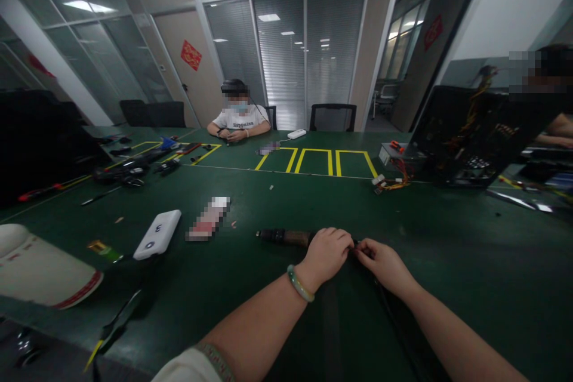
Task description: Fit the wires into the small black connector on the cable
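A roll could be caused on the smooth green table (pixel 268 203) if the grip were loosened, since the round dark tube (pixel 284 237) is held only at its right end, with its left end left free. The black cord (pixel 394 316) is run toward the near edge of the table, so a drop over that edge could be caused by its own weight, and a snag could be caused by a sleeve or by the pale green bangle (pixel 299 283) on the left wrist.

The tube is lying near the middle of the near half of the table, its left end capped in black and a brown band showing along its body. It is wrapped by the closed fingers of the left hand (pixel 324 255). Just beside that hand, the fingertips of the right hand (pixel 385 265) are pinched tightly together at the tube's right end, where the cord appears to join it (the thing pinched is too small to tell exactly).

To the left of the tube, a white power bank (pixel 157 234) and a blurred-out box (pixel 208 218) are lying near the hands. To the right, a loose bundle of yellow and red wires (pixel 394 176) is spread near the far edge, beside an open computer case (pixel 474 137).
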Available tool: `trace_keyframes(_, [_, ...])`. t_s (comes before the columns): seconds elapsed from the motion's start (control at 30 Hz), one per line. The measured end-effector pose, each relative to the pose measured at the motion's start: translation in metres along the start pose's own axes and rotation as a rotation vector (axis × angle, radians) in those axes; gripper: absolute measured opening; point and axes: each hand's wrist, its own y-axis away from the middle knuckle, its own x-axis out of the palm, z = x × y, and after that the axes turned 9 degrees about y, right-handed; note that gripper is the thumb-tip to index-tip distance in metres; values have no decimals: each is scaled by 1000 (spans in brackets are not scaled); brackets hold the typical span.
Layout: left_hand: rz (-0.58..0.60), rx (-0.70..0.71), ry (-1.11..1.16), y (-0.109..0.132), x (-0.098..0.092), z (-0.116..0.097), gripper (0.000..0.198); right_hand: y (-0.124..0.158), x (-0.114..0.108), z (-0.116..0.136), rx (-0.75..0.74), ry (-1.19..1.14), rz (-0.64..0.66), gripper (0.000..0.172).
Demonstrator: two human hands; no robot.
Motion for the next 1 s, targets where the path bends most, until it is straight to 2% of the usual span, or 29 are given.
trace_keyframes(0.23, [-19,-35,10,0,0,0,12,1,0,2,27,-19,13,23])
trace_keyframes(0.4, [-8,-8,9,-1,0,0,9,1,-2,3,2,8,-9,20])
trace_keyframes(0.57, [-10,23,33,-1,0,0,14,1,-4,6,-16,28,-38,18])
trace_keyframes(0.77, [-59,-37,36,0,5,2,14,3,-5,7,-9,13,-39,19])
trace_keyframes(1.0, [-54,-21,35,0,6,1,15,2,-1,4,-8,4,-53,20])
